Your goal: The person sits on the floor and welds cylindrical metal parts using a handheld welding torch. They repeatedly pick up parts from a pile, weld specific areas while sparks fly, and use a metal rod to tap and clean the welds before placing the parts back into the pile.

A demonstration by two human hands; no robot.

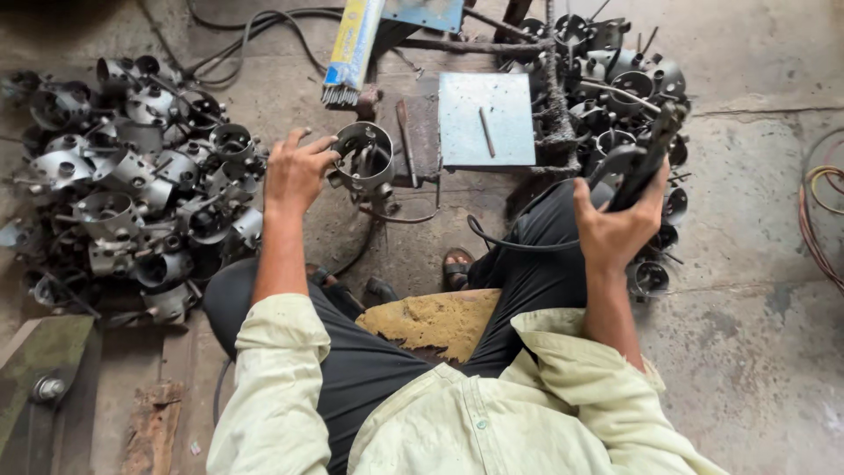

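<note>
Left hand grips metal ring housing by its rim, steadying it; right hand closed around electrode holder, raised clear.

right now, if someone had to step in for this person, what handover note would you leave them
Left hand: fingers on the rim of a round metal ring part, held beside the small blue-grey work plate.
Right hand: shut on a black electrode holder, raised clear of the plate, cable trailing across the lap.
A loose rod lies on the plate; a pack of welding rods sits behind it.
Piles of similar ring parts lie left and right; which pile is finished cannot be told.
</note>
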